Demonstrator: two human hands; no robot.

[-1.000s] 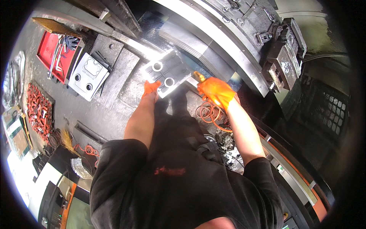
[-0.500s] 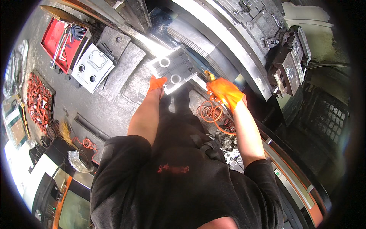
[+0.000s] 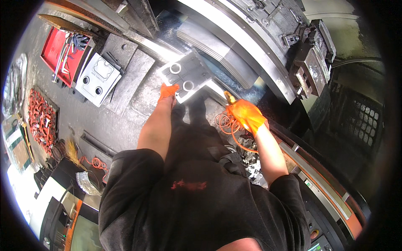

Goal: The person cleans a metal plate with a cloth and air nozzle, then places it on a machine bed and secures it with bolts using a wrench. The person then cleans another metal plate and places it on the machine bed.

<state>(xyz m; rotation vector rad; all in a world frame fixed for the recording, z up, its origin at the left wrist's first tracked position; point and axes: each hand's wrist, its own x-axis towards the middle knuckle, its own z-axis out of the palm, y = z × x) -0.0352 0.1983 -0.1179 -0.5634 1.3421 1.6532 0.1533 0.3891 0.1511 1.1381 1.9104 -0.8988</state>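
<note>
My left hand (image 3: pixel 168 90), in an orange glove, is closed on the near left edge of a flat grey metal plate (image 3: pixel 184 76). This plate has two round ringed openings and is held tilted out in front of me, with bright light on its rim. Gloved in orange as well, my right hand (image 3: pixel 248 116) is wrapped round an air blow gun (image 3: pixel 230 98), mostly hidden by the fingers. Its yellowish front end shows, to the right of the plate and apart from it. A coiled orange hose (image 3: pixel 226 123) hangs just below that hand.
On the left, a red tray (image 3: pixel 53 51) holds hand tools, beside a pale plate with holes (image 3: pixel 97 79). Many orange-red parts (image 3: pixel 42 119) lie farther left. A machine bed with a dark vise (image 3: pixel 309 75) stands on the right, behind a curved metal guard (image 3: pixel 251 56).
My right hand and the blow gun have drawn back toward me, a little away from the plate. The plate stays in my left hand. The whole view has shifted slightly.
</note>
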